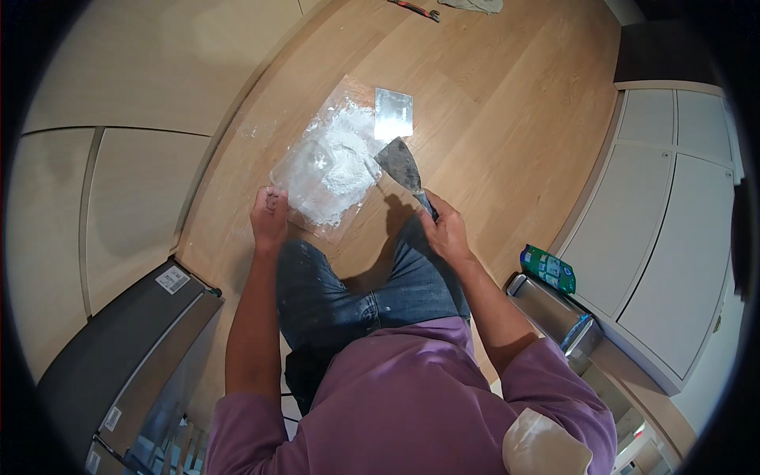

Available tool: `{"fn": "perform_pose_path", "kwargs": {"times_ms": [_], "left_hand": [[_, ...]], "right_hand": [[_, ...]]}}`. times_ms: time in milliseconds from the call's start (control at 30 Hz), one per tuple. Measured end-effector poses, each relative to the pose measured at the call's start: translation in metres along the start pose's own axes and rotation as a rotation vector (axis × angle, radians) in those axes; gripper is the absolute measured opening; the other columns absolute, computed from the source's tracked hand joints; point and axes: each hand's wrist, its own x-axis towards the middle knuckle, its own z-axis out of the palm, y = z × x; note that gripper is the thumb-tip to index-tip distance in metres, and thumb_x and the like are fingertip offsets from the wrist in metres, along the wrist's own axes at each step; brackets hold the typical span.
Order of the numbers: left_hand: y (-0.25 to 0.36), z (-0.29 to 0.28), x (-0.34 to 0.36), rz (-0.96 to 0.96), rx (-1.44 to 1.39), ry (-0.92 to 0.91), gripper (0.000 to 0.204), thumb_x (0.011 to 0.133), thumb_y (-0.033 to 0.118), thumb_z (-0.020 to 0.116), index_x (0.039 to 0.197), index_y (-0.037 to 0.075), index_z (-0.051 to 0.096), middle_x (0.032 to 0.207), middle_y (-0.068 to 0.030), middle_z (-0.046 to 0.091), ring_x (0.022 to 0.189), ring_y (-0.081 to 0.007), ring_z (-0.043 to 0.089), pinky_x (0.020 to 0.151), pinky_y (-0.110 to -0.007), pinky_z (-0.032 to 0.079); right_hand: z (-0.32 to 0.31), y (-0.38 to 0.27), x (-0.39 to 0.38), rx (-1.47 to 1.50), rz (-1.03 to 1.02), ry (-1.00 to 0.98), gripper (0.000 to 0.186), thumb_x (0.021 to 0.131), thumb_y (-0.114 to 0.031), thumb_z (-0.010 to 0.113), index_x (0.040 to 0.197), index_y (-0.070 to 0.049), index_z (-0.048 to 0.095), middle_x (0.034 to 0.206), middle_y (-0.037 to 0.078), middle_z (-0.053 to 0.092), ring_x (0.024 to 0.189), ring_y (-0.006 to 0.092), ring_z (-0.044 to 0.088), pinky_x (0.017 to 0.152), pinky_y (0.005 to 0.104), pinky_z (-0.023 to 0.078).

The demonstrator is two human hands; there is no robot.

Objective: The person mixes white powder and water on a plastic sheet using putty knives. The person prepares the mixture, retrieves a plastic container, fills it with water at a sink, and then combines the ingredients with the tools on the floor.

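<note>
On the light wooden plank floor (507,119), directly ahead of both hands, lies a clear plastic sheet (294,170) carrying a mound of white powder (340,162). The left hand (269,218) is curled, its fingers pressing on the near left corner of the plastic sheet and pinning it to the floor. The right hand (445,231) is closed around the dark handle of a broad-bladed metal putty knife (402,168). The blade extends forward and to the left of the right hand, and its tip meets the right edge of the white powder. Just beyond the blade, farther from the right hand, a flat rectangular metal plate (393,115) lies at the far right edge of the plastic sheet, partly dusted with powder.

Between the two hands, the knees in blue paint-flecked jeans (356,293) rest on the floor. To the right of the right hand, well apart, a green packet (548,268) sits beside a cylindrical stainless-steel bin (554,313), in front of pale cabinet doors (673,222). To the left of the left hand, lower down, stands a dark grey box-shaped appliance (127,356). Far beyond both hands, a red-handled tool (415,9) lies on the floor.
</note>
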Motion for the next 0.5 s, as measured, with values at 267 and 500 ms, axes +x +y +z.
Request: {"fn": "perform_pose_path", "kwargs": {"times_ms": [267,500], "left_hand": [[0.026,0.01,-0.004,0.08,0.258,0.021,0.015,0.098,0.013,0.069,0.099,0.001,0.061,0.089,-0.0073,0.068,0.08,-0.011,0.066,0.071,-0.028,0.054],[0.038,0.015,-0.004,0.092,0.275,-0.011,0.016,0.097,0.014,0.07,0.101,0.0,0.063,0.101,-0.0154,0.07,0.088,-0.0225,0.073,0.072,-0.035,0.058]], "right_hand": [[-0.004,0.0,0.0,-0.012,0.061,-0.019,0.039,0.098,-0.023,0.066,0.133,-0.009,0.066,0.106,0.025,0.072,0.09,0.0381,0.071,0.081,0.0431,0.055],[0.0,0.007,0.0,0.021,0.048,-0.005,0.039,0.097,-0.023,0.066,0.134,-0.009,0.066,0.108,0.026,0.072,0.097,0.0397,0.071,0.085,0.0435,0.055]]}}
